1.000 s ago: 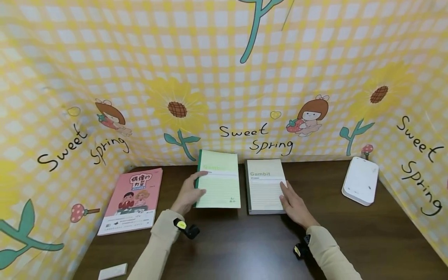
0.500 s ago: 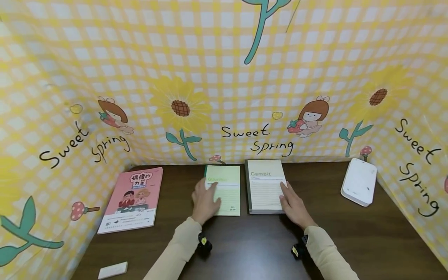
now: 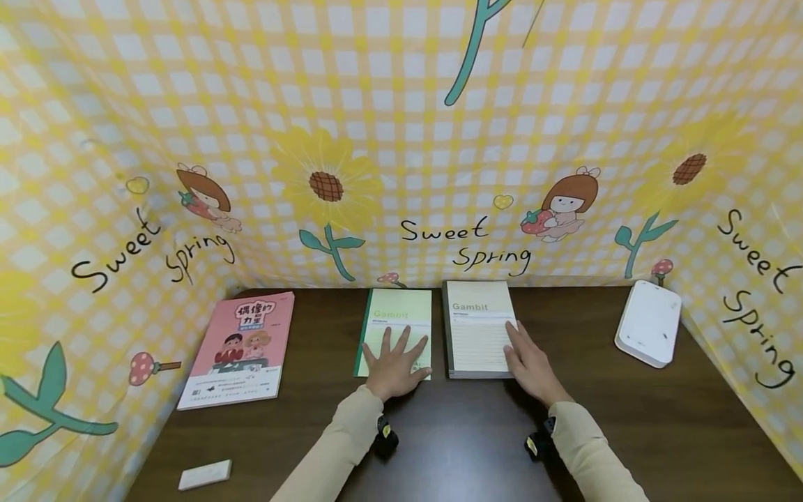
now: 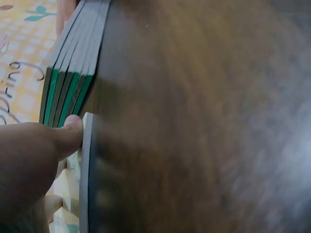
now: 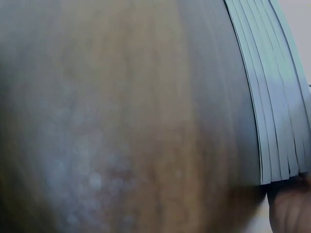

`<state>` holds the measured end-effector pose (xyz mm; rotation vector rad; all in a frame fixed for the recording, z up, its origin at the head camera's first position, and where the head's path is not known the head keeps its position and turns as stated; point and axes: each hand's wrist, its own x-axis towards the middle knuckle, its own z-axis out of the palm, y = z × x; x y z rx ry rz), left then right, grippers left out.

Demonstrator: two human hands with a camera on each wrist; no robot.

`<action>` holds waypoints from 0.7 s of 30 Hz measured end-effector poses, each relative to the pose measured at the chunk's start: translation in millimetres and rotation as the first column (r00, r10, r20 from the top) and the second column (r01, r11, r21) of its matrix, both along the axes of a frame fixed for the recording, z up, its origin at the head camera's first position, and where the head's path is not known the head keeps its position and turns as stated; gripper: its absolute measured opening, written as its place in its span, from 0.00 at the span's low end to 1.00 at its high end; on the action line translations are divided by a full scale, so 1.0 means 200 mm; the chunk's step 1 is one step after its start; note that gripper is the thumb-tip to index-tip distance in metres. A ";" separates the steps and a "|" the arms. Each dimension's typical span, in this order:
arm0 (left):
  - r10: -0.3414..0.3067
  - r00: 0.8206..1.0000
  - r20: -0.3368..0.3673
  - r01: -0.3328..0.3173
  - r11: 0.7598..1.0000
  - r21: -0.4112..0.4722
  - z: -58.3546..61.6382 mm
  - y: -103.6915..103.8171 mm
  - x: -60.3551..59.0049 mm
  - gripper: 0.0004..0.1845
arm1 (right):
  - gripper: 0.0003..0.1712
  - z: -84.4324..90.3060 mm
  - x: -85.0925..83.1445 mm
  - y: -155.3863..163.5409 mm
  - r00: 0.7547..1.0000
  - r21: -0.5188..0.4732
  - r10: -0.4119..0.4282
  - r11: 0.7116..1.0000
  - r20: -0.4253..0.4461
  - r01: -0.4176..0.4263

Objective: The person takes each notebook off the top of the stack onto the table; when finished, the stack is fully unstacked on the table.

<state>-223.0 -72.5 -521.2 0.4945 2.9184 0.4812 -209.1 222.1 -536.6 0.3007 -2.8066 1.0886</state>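
My left hand (image 3: 396,366) lies with spread fingers on a light green notebook (image 3: 401,303), which rests on the table left of centre. In the left wrist view its thumb touches the corner of that notebook (image 4: 87,170). Just to the right stands a stack of grey and green notebooks (image 3: 477,341), topped by a pale "Gambit" cover; its several spines (image 4: 68,94) show in the left wrist view. Against the stack's right side rests my right hand (image 3: 532,366), fingers extended. The right wrist view shows the stack's page edges (image 5: 269,97) and part of a hand (image 5: 291,208).
A pink book (image 3: 241,348) lies on the dark wooden table (image 3: 452,446) at the left. Nearer stands a small white block (image 3: 205,475). At the far right is a white rounded box (image 3: 649,322). Yellow checked cloth (image 3: 401,160) walls the back and sides.
The green notebook, earlier raised and held at its left edge, has come down flat beside the stack. My left hand has moved right and spread over it. The right hand stays put.
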 end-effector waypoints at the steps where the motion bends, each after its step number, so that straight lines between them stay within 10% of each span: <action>1: 0.002 1.000 0.000 -0.002 1.000 0.000 0.00 -0.02 -0.01 0.34 | 0.31 0.00 0.00 0.00 1.000 -0.003 0.001 1.000 0.001 -0.001; 21: 0.098 0.994 0.046 -0.099 0.995 0.010 0.04 -0.60 -0.03 0.35 | 0.33 0.03 -0.01 0.03 0.999 0.015 0.023 1.000 0.034 -0.024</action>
